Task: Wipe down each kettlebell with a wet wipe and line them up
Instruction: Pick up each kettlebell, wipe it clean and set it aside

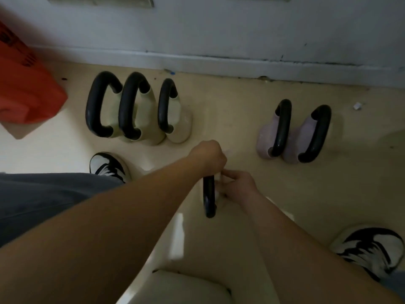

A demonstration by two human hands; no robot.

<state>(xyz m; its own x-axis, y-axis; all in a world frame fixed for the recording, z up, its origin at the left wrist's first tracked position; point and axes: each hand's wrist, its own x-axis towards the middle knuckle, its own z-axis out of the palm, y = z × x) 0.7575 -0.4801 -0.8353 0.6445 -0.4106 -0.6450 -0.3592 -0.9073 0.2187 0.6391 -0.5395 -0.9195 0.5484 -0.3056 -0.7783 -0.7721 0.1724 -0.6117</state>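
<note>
Three cream kettlebells (142, 119) with black handles stand side by side near the wall at left. Two lilac kettlebells (293, 134) stand together at right. Between my feet is another kettlebell whose black handle (209, 198) shows below my hands. My left hand (208, 156) grips the top of that handle. My right hand (238, 185) pinches a white wet wipe (218, 178) against the kettlebell beside the handle. The kettlebell's body is mostly hidden by my arms.
An orange object (24, 91) lies on the floor at far left. A grey wall with a skirting board (241, 64) runs along the back. My two black-and-white shoes (109, 165) stand on the cream floor. A small white scrap (357, 105) lies at right.
</note>
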